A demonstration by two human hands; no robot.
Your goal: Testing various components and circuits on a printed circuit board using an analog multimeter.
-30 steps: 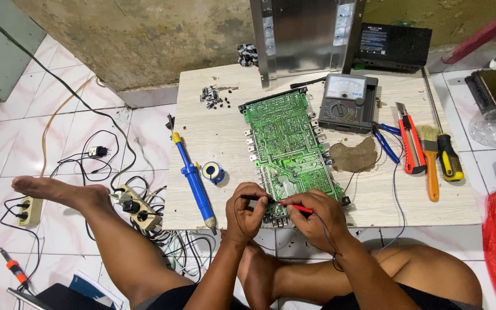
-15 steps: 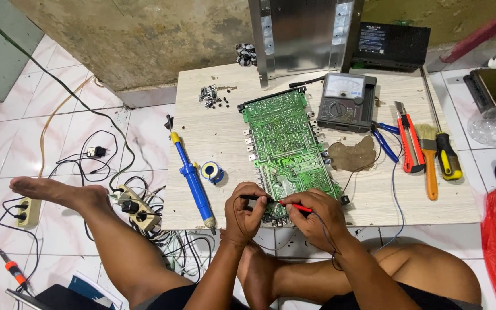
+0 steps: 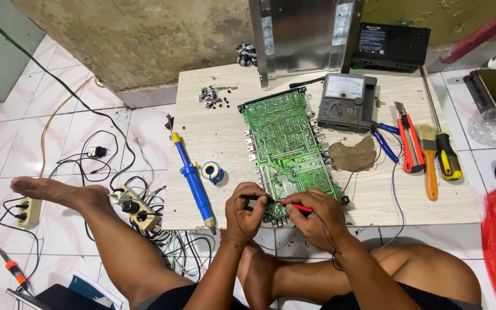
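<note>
My left hand (image 3: 247,213) pinched a black probe (image 3: 254,198) and my right hand (image 3: 317,218) pinched a red probe (image 3: 295,206), both tips on the near end of the green circuit board (image 3: 288,143), at the table's front edge (image 3: 374,221). Open tabletop lay left of the board, past the blue desoldering pump (image 3: 192,178) and solder spool (image 3: 211,171); the multimeter (image 3: 347,102), knife (image 3: 410,140) and brush (image 3: 429,158) crowded the right.
</note>
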